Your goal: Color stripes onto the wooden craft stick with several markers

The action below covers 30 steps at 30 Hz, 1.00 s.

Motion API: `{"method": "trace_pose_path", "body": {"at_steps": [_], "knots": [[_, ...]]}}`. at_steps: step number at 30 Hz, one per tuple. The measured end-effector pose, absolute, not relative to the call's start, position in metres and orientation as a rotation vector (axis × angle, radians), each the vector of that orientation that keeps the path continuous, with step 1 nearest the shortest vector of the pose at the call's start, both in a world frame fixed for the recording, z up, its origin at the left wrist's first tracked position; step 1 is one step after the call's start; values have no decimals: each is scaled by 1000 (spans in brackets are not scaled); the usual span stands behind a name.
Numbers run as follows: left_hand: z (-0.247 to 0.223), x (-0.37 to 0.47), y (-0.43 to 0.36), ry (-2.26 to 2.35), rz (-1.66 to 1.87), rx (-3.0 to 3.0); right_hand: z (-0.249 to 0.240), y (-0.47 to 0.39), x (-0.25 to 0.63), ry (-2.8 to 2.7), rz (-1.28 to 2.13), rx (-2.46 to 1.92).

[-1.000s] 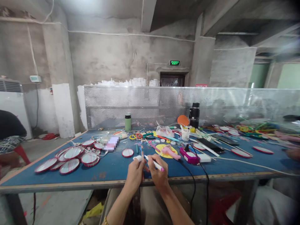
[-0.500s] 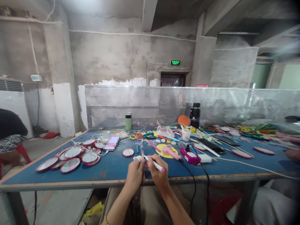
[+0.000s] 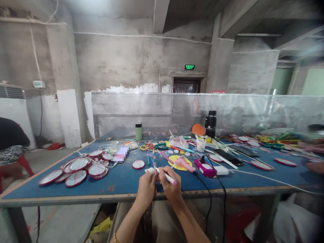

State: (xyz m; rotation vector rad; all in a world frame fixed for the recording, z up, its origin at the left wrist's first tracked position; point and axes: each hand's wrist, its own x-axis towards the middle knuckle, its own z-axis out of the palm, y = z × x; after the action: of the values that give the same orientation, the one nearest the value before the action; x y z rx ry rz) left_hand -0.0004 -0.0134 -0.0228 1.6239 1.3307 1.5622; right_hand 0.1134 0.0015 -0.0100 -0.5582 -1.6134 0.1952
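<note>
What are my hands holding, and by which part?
The right hand grips a white marker by its barrel, pink end out; the left hand pinches a thin strip by its lower part.

Up over the dark door (image 3: 186, 86) across from me, a lit green sign (image 3: 189, 67) reads "安全出口" with "EXIT" beneath; lettering on the red notice (image 3: 218, 92) lower right is too small to read.

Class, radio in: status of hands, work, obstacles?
Left hand holding strip. Right hand gripping pen, its end beside strip. Glue gun beyond right hand, apparently not blocking.
</note>
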Motion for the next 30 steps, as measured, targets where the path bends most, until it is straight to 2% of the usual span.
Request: {"method": "trace_pose_path", "body": {"at_steps": [30], "knots": [[-22, -1, -13, 1370, 1568, 1626, -9, 0, 113, -1603, 153, -557]]}}
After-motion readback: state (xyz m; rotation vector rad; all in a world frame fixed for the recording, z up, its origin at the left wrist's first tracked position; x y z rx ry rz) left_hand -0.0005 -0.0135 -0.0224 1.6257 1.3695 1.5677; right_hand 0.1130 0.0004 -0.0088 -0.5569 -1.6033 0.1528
